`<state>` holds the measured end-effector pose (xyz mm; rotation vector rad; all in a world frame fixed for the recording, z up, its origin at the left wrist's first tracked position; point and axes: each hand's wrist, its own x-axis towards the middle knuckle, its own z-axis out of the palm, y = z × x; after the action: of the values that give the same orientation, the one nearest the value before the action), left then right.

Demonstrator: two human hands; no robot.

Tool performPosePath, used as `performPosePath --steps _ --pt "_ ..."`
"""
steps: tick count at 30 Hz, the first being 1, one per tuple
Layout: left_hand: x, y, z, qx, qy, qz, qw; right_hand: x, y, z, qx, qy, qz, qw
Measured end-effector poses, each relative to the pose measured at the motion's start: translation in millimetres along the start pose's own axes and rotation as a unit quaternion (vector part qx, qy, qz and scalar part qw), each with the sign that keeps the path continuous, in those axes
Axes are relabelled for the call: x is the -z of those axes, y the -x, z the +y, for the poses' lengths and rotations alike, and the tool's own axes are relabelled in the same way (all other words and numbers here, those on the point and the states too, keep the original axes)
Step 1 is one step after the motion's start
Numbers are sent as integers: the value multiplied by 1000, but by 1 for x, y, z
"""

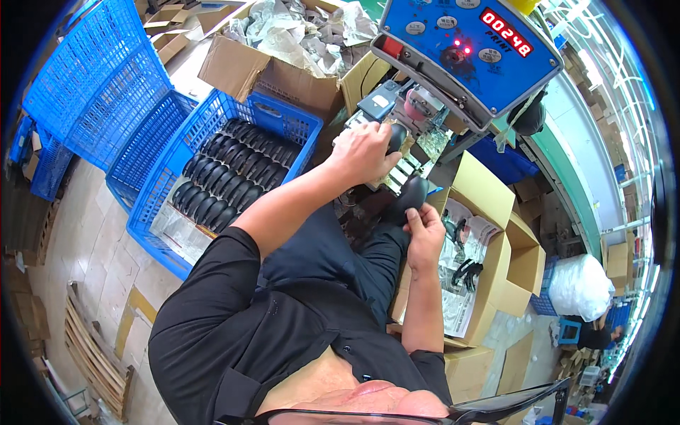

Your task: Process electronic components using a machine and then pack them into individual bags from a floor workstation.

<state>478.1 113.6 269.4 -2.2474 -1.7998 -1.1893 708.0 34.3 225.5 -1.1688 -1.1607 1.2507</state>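
My right hand (pixel 425 234) pinches a glossy black rounded plastic shell (pixel 413 193) between thumb and fingers, just in front of the machine's bed. Farther up, my left hand (pixel 363 152) is closed at a second black shell (pixel 397 136) on the metal bed of a printing machine (pixel 423 103). Its fingers curl around the near side of that shell, and some fingertips are hidden. A pink rounded pad (pixel 419 104) sits just beyond it. Over the bed hangs the machine's blue control panel (pixel 471 49) with a lit red display.
Left of my legs, a blue crate (pixel 145 212) holds several rows of black curved pieces (pixel 230 177). An open carton (pixel 489 312) on the right contains black parts on printed paper. Behind stands a carton (pixel 230 67) heaped with crumpled wrapping (pixel 304 35). An empty blue crate (pixel 99 78) tilts at far left.
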Motion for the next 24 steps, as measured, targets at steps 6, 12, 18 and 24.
performPosePath --steps 6,12,18,24 --pt "22 4 -2 78 89 52 992 -43 -39 -32 67 46 13 997" --pt "58 58 -54 188 122 48 973 -75 -94 -19 90 38 9 995" --pt "105 157 -125 337 71 -1 939 -92 -94 -11 59 21 -12 998" --pt "151 263 -188 434 -22 -90 896 116 -112 79 74 186 143 969"
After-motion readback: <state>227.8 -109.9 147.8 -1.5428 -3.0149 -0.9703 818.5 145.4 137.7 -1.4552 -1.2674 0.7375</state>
